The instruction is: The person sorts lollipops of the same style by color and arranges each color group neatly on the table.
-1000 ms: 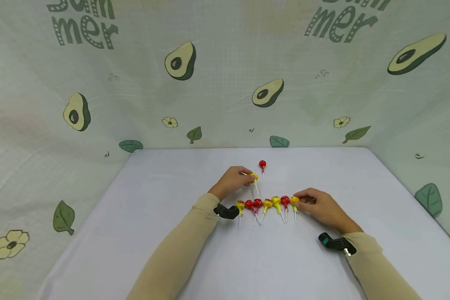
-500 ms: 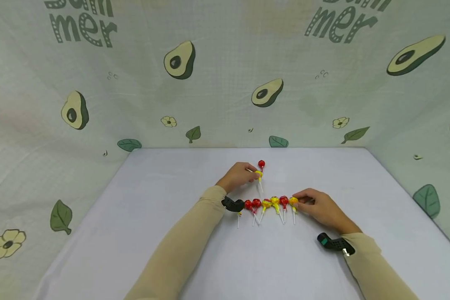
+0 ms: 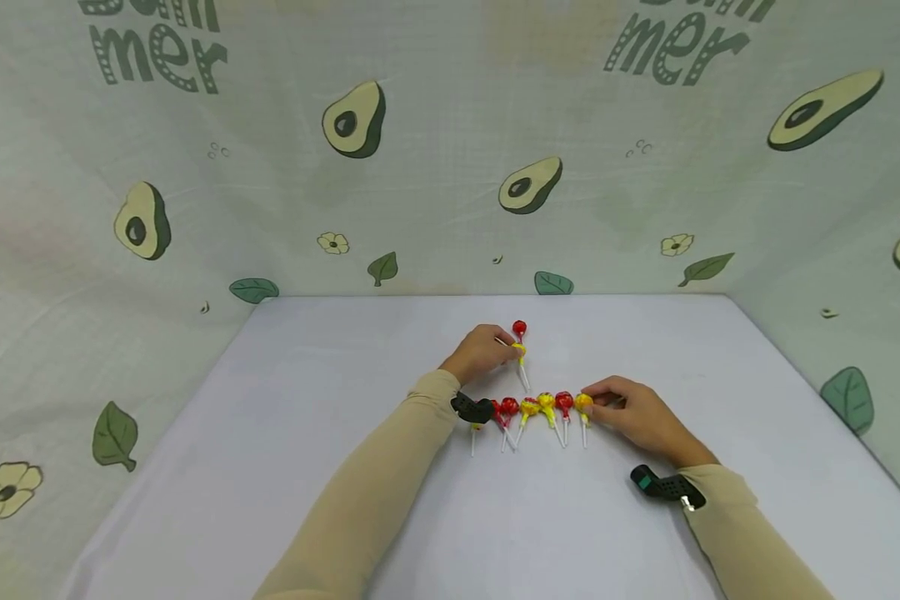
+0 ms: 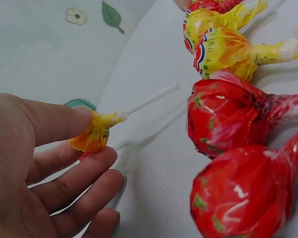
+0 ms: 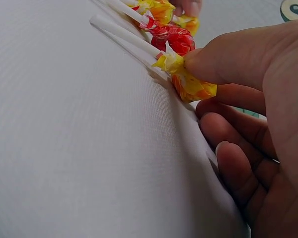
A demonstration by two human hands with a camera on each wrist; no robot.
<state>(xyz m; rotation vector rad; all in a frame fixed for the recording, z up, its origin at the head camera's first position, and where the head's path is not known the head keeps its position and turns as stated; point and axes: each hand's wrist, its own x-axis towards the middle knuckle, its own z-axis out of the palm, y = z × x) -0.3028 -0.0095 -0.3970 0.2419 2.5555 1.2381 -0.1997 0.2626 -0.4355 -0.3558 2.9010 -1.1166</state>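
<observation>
My left hand pinches a yellow-wrapped lollipop by its head between thumb and fingers, its white stick pointing away from the palm. In the head view this lollipop overlaps the stick of a red lollipop lying farther back. At the right end of a row of lollipops, my right hand pinches another yellow lollipop by its head, thumb on the wrapper. Beside that one in the row lies a red lollipop. Farther left come two yellow ones and two red ones.
The row lies across the white table, sticks toward the person. Its leftmost lollipop is partly hidden behind the black left wrist camera. A cloth printed with avocados hangs behind the table.
My left hand has moved a little right and back with its yellow lollipop, toward the red one behind. The left wrist camera now covers more of the row's left end. My right hand keeps its place.
</observation>
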